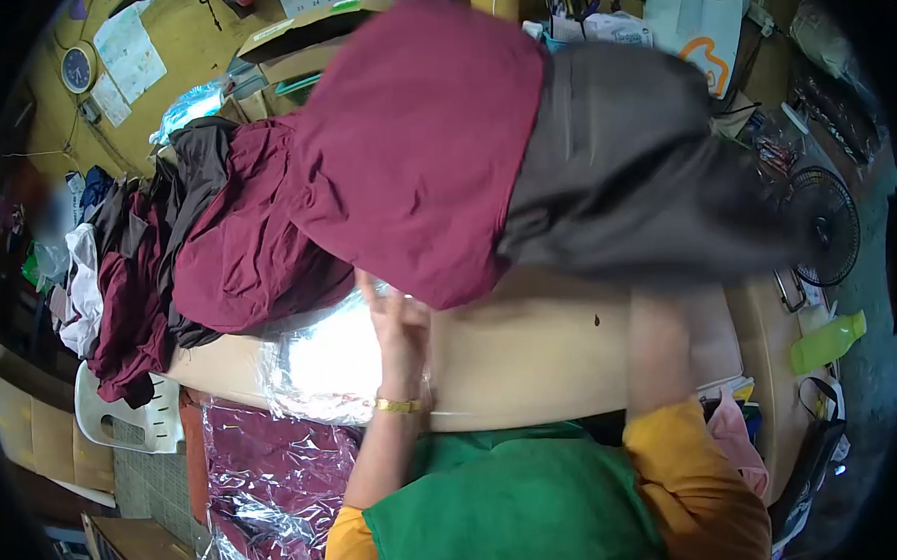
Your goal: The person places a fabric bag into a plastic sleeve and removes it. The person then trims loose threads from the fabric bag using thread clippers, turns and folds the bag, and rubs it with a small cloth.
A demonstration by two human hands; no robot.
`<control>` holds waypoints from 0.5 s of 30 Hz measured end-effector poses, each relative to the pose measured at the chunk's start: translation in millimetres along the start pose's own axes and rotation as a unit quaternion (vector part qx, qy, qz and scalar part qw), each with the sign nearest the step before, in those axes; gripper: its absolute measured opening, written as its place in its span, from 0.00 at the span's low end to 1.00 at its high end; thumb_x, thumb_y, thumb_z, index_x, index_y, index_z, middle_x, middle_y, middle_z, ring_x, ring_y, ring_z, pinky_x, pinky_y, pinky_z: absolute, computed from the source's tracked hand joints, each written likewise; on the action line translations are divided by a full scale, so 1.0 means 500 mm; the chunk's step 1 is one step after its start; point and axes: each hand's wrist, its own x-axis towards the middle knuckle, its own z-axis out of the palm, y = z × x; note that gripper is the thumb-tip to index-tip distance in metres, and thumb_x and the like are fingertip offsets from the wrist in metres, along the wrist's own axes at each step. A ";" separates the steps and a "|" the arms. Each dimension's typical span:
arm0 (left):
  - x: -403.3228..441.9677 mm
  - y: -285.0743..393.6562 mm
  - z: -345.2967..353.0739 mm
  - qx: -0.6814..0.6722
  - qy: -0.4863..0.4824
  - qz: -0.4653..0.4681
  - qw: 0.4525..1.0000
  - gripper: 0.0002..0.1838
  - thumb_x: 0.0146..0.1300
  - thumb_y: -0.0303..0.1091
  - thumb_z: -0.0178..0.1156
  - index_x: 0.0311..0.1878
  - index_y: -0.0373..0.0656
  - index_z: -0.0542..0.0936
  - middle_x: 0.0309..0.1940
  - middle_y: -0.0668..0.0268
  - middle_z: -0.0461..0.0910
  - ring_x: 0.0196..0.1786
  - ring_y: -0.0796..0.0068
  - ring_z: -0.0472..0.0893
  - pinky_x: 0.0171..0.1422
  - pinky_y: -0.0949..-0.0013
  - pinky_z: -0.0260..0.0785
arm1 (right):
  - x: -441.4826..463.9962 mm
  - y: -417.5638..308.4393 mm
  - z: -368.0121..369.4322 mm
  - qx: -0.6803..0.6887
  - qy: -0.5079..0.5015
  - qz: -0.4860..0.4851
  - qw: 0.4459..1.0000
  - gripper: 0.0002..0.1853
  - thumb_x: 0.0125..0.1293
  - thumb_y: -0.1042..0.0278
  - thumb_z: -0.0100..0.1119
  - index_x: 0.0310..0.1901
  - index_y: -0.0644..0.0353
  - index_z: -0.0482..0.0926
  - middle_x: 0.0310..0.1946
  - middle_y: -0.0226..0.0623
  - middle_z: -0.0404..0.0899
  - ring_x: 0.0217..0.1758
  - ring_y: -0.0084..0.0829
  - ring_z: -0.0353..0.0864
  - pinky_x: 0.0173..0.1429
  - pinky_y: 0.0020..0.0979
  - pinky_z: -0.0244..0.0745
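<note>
A large maroon and dark grey garment is spread above the table, its grey right end blurred by motion. Below its maroon edge is my left hand, with a gold band on the wrist. Its visible fingers are stretched upward and apart, and the cloth covers some of the tips. My right forearm reaches up under the grey part; the cloth and blur hide that hand. Beside my left hand, clear plastic bags lie on the tan table.
A pile of maroon and grey garments lies at the left of the table. In front of it, a plastic-wrapped maroon bundle sits lower down. A white plastic chair, a black fan and a green bottle stand around the sides.
</note>
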 end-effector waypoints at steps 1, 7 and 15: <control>0.022 0.042 -0.029 0.066 0.050 0.049 0.995 0.36 0.71 0.33 0.60 0.76 0.45 0.54 0.54 0.66 0.76 0.51 0.79 0.78 0.54 0.74 0.76 | -0.042 0.005 -0.025 -0.036 -0.020 0.010 0.999 0.08 0.62 0.76 0.55 0.43 0.62 0.74 0.39 0.28 0.73 0.46 0.21 0.75 0.54 0.25 0.71; 0.020 0.116 -0.108 0.388 0.126 0.215 0.887 0.29 0.68 0.19 0.58 0.71 0.40 0.63 0.43 0.65 0.79 0.43 0.76 0.80 0.51 0.74 0.74 | -0.280 0.051 -0.114 -0.089 -0.245 0.272 0.926 0.21 0.49 0.90 0.53 0.48 0.67 0.76 0.42 0.31 0.76 0.54 0.27 0.77 0.60 0.27 0.71; -0.043 0.023 0.047 0.556 -0.344 0.096 0.751 0.20 0.63 0.31 0.66 0.58 0.39 0.77 0.53 0.57 0.78 0.56 0.58 0.79 0.60 0.60 0.72 | -0.336 0.088 -0.145 -0.125 -0.470 0.209 0.848 0.18 0.45 0.81 0.62 0.42 0.60 0.81 0.40 0.44 0.78 0.47 0.43 0.76 0.51 0.34 0.71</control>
